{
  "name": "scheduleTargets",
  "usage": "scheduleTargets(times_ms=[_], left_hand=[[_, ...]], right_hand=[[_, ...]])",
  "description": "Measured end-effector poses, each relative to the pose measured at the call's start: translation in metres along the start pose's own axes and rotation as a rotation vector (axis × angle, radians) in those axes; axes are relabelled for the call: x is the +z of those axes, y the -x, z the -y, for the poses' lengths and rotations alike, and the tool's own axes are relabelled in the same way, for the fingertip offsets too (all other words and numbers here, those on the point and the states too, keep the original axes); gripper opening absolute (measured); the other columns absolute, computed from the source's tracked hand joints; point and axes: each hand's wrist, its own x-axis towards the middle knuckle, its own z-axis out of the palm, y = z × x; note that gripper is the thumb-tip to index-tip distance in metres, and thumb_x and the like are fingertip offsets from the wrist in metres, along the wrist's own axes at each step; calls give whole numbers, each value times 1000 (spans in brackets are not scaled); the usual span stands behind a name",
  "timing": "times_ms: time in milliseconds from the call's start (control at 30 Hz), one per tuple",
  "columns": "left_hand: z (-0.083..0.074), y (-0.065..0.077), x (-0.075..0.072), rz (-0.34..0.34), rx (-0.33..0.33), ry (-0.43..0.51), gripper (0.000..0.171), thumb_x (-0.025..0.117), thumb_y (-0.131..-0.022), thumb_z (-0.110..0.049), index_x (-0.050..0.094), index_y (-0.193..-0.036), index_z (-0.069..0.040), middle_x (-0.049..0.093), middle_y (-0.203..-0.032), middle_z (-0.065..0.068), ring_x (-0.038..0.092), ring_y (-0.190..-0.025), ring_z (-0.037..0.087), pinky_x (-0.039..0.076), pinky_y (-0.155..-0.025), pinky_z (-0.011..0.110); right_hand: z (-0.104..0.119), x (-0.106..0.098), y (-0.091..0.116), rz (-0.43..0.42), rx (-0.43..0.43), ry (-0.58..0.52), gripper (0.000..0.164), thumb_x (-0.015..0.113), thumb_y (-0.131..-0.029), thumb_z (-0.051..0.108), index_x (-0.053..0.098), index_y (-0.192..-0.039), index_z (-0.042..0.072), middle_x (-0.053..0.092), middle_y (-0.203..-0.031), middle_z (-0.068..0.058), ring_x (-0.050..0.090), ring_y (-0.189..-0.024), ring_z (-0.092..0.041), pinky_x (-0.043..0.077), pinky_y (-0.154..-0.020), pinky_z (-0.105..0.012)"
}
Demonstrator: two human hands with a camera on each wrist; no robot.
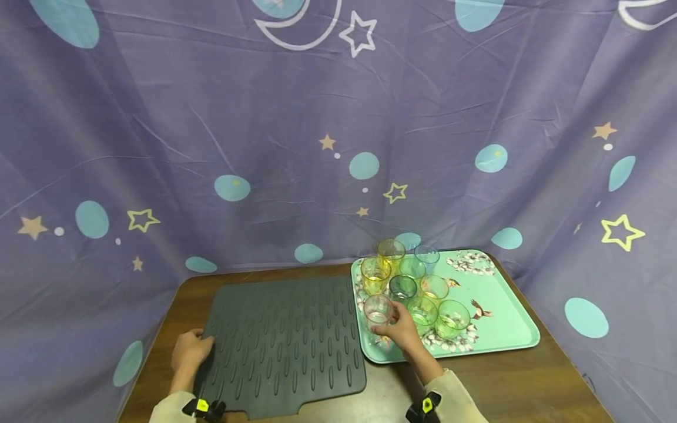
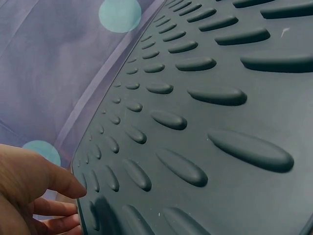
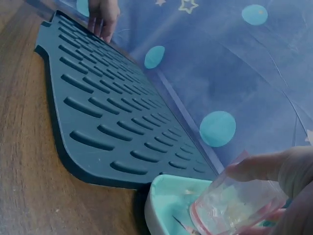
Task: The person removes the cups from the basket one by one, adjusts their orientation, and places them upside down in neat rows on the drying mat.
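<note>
My right fingers curled round the pink glass, left fingers in a pinch on the mat.

Mat: passable overhead across middle; blocked at left edge by left hand.
Tray, right half: reachable from above or right.
Tray, left half: crowded by close-set glasses, scant finger room; obstructed at front by right hand and pink glass.
Curtain: close behind, barring rear approach.
Counter: passable right of sleeve.
</note>
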Motion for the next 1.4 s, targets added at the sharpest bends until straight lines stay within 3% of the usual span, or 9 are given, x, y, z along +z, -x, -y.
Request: scheduleTargets(times_ms=[367,500,633,900,1033,1167,1267,1400], left_hand=[[7,-1,1,-11,5,-16,56,54,-89,-25,55,-129,14,56,-131,39,56,-112,61,51,-84,63],[5,1,2,-19,4,-18,56,54,-90,-25,55,-130,14,56,-132,39,56,-112,63,51,-83,65],[3,4,3,-34,5,-11,54,56,-91,-24,55,-130,14,56,-131,39,57,-111,63,51,-82,65],[1,5,4,-36,-8,-9,55,55,-92,-25,54,-131,13,54,-131,41,55,-113,63,50,-84,66],[0,5,4,-19,-12,-9,57,54,-94,-27,52,-133,14,51,-132,43,53,-116,64,48,-88,67],[-1,5,5,-15,-5,-5,58,53,-94,-27,50,-134,15,51,-132,43,52,-117,64,47,-90,67],[0,3,5,-16,-2,-8,58,53,-95,-27,50,-135,15,51,-132,43,51,-118,64,47,-91,68],[1,2,6,-22,-4,-9,58,54,-95,-28,51,-135,14,51,-131,43,51,-118,64,47,-91,68]], right_hand=[[-22,4,-7,81,-42,-124,88,81,-77,-4,38,-152,1,38,-157,-30,35,-145,-54,44,-110,-59],[-28,5,-9,117,-76,-187,88,79,-77,-8,37,-154,3,35,-160,-28,31,-149,-49,32,-118,-60],[-32,6,-12,126,-113,-225,88,78,-76,-12,37,-153,2,36,-160,-26,30,-151,-46,24,-122,-59],[-36,8,-16,117,-182,-222,90,79,-73,-15,37,-152,-2,43,-154,-27,34,-148,-47,21,-123,-61],[-36,8,-19,134,-213,-222,94,80,-72,-14,37,-153,1,45,-154,-24,39,-146,-46,31,-118,-60],[-36,8,-23,155,-218,-240,98,81,-70,-15,36,-155,4,47,-152,-22,46,-139,-46,49,-104,-48],[-34,8,-25,170,-221,-250,98,81,-70,-14,34,-155,1,46,-153,-23,47,-136,-46,52,-98,-41],[-32,8,-26,180,-225,-246,94,82,-71,-13,37,-152,-2,46,-153,-23,46,-137,-45,51,-100,-45]])
